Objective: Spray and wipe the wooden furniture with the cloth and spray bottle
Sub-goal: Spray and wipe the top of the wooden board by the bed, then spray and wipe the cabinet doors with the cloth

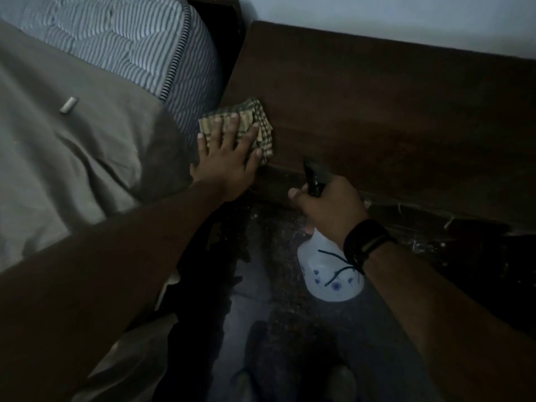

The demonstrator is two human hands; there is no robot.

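Your left hand [229, 149] presses the checked cloth [246, 123] flat, fingers spread, on the near left corner of the wooden table [377, 105], placed to wipe. Your right hand [327, 204] grips the spray bottle [327, 271] by its neck, nozzle aimed at the wood.

The bed [72, 158] is filling the frame's left, the wooden furniture [391, 111] the upper right. The cloth [249, 123] is lying on its left corner under the left hand [226, 155]. The spray bottle [327, 256] is hanging lower centre in the right hand [330, 204], seemingly over the floor [278, 314].
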